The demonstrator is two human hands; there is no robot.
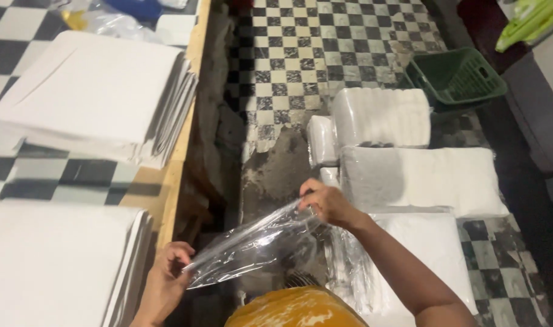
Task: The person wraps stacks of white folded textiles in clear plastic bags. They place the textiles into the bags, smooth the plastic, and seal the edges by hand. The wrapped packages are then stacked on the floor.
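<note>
A clear plastic bag [252,245] is stretched between my two hands below the table edge. My left hand [167,281] pinches its lower left end, close to the wooden table edge [176,163]. My right hand [328,203] grips the upper right end above the floor. On the table lie a stack of white paper sheets [95,91] at the upper left and another white stack [58,266] at the lower left, beside my left hand.
Several white plastic-wrapped bundles [379,118] lie on the checkered floor [300,48] to the right, one large bundle [421,178] under my right forearm. A green plastic basket [455,75] stands at the upper right. A yellow garment [294,309] shows at the bottom.
</note>
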